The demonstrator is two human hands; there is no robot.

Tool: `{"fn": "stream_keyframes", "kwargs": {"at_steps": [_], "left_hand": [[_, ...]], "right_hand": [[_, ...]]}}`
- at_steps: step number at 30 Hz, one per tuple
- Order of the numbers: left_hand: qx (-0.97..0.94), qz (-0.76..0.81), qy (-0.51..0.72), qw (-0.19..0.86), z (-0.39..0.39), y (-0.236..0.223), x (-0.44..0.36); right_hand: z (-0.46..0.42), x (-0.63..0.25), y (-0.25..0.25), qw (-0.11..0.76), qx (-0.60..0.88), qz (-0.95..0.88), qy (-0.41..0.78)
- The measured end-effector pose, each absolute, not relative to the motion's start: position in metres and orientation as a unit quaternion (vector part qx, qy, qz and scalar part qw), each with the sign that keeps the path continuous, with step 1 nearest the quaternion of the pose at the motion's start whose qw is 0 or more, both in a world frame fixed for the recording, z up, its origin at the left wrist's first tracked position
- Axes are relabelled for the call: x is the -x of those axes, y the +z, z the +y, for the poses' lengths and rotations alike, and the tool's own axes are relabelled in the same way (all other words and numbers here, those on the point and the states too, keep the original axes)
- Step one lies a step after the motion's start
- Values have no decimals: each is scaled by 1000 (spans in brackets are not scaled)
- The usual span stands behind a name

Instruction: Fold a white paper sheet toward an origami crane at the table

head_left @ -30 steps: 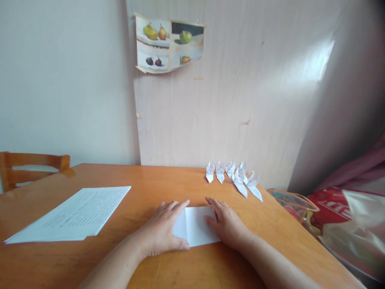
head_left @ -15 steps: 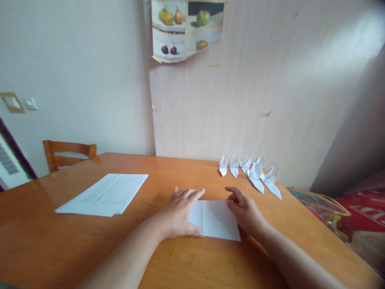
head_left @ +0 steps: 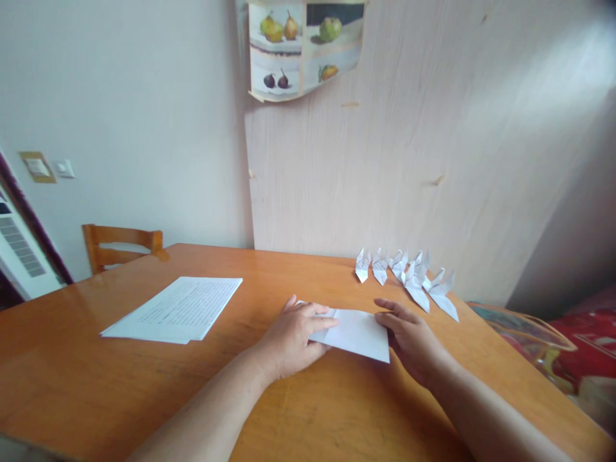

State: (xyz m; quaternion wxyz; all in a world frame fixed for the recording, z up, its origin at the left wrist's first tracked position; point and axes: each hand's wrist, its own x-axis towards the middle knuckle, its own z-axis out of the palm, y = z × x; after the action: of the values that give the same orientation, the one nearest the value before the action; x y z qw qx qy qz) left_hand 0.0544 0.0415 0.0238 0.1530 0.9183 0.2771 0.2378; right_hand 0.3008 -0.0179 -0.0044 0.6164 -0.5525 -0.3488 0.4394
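Note:
A small white folded sheet of paper (head_left: 362, 335) is slightly raised at a tilt over the wooden table, with a crease near its left end. My left hand (head_left: 301, 333) pinches that left end, fingers lying across the top and thumb underneath. At the upper right edge, my right hand (head_left: 411, 337) holds the paper with bent fingers, the index finger reaching past its far corner. The right thumb is mostly hidden. Beyond my right hand stand several folded paper cranes (head_left: 414, 285) in a cluster.
A stack of printed sheets (head_left: 176, 311) lies on the wooden table (head_left: 269, 417) at the left. A wooden chair (head_left: 122, 237) stands behind the far left corner. Fruit pictures (head_left: 308, 51) hang on the wall panel. Red bags (head_left: 587, 340) sit beyond the table's right edge.
The view has swung left. The paper, flat on the table before, is now lifted and tilted. My left fingers have closed over its left end; my right hand has shifted along its right edge.

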Motion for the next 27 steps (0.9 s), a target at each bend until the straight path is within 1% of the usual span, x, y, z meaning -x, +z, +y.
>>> {"fn": "stream_keyframes", "kwargs": {"at_steps": [4, 6, 8, 12, 15, 20, 23, 25, 27], "left_hand": [[-887, 287, 334, 141, 47, 28, -53], [-858, 300, 376, 179, 49, 33, -52], [-813, 309, 413, 271, 50, 36, -50], [-672, 306, 452, 501, 48, 40, -49], [-603, 285, 439, 602, 45, 42, -48], [-563, 220, 399, 689, 42, 46, -46], [-594, 223, 314, 706, 42, 43, -44], [-628, 246, 241, 698, 41, 40, -44], [-653, 267, 186, 684, 40, 36, -45]], "right_hand": [[-16, -305, -1, 657, 532, -315, 432], [-15, -309, -1, 665, 532, -299, 431], [-13, -312, -2, 664, 533, -286, 439], [-14, -313, -6, 649, 532, -294, 458], [-15, -312, -9, 641, 528, -303, 467], [-17, -307, -6, 621, 528, -310, 489], [-23, -298, 4, 602, 507, -342, 514], [-29, -291, 11, 569, 473, -397, 544], [-33, -285, 16, 548, 462, -432, 548]]}}
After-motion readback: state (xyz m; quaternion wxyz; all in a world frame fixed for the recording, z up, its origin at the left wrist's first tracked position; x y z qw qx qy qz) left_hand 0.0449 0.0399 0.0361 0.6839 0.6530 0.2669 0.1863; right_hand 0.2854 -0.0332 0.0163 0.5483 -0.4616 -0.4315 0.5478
